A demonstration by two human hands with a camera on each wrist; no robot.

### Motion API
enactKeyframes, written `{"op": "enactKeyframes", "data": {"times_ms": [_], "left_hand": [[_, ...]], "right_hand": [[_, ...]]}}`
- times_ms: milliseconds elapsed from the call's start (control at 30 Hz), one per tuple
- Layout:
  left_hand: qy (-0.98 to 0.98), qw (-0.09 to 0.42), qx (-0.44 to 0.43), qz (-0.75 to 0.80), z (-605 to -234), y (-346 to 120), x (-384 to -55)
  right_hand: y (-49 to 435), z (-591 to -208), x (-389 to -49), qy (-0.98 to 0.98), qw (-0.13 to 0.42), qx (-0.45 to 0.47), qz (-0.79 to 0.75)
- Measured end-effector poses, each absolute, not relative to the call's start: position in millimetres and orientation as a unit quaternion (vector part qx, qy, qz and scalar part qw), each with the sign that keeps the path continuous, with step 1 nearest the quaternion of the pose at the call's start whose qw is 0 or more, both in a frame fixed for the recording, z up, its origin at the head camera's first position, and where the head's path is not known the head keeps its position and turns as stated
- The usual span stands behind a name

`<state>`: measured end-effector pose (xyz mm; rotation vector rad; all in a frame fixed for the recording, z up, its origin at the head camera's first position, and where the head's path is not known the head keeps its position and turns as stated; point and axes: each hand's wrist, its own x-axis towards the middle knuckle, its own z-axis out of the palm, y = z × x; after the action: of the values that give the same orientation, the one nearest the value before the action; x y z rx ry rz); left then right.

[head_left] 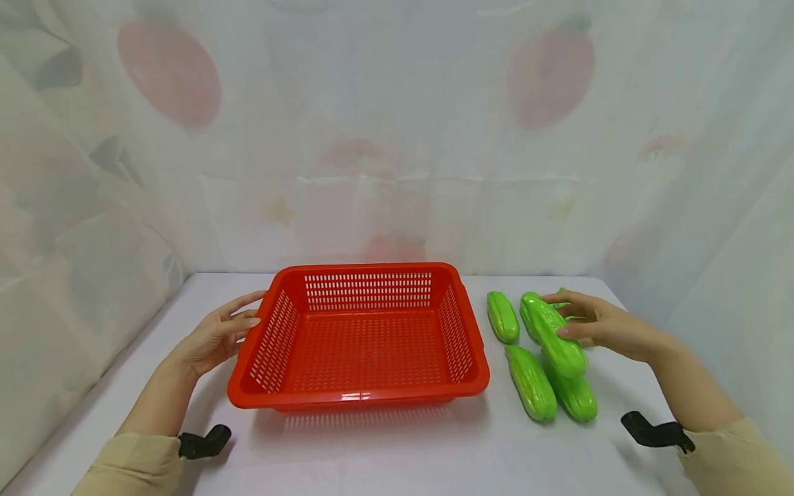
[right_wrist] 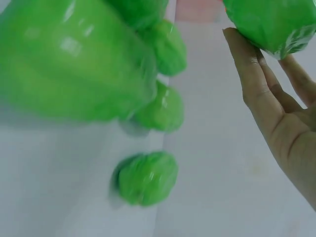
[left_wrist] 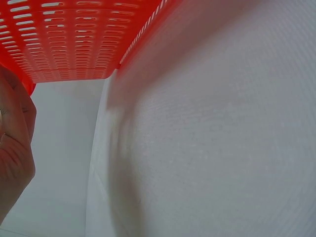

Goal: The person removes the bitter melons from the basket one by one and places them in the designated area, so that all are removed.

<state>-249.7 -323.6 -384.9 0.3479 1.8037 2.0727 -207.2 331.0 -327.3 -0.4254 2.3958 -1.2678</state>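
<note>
My left hand (head_left: 217, 337) is at the left side of a red plastic basket (head_left: 360, 396), thumb and fingertips holding its rim. In the left wrist view, the fingers (left_wrist: 15, 111) lie along the rim, and the slotted basket wall (left_wrist: 74, 44) shows above. A long, light green, ridged gourd (head_left: 558, 341) is held by my right hand (head_left: 604, 327), between thumb and fingers. It lies slanted over other green gourds. In the right wrist view, the fingers (right_wrist: 256, 79) touch the held gourd (right_wrist: 274, 22), with part of the hand out of frame.
More green gourds lie right of the basket: one near the back (head_left: 503, 317), one in front (head_left: 532, 386) and one under the held gourd (head_left: 575, 398). Others are partly hidden by the right hand. White printed curtains (head_left: 372, 138) surround the white table (head_left: 403, 455).
</note>
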Motion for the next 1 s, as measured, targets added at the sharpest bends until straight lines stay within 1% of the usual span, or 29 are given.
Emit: {"op": "enactKeyframes", "data": {"times_ms": [300,567,867,1000], "left_hand": [[0.636,0.185,0.120,0.740,-385.3,-324.1,-249.6],[0.637,0.184,0.121,0.739,-385.8,-324.7,-249.4],[0.625,0.194,0.139,0.744,-386.3,-325.4,-251.7],[0.622,0.193,0.142,0.745,-386.4,-326.1,-251.6]], "right_hand": [[371.4,-333.5,-195.6,0.860,0.213,-0.133,-0.445],[396.2,-344.4,-195.5,0.847,0.249,-0.108,-0.456],[410.6,-358.6,-193.2,0.837,0.301,-0.074,-0.452],[412.6,-362.9,-191.1,0.834,0.307,-0.075,-0.451]]}}
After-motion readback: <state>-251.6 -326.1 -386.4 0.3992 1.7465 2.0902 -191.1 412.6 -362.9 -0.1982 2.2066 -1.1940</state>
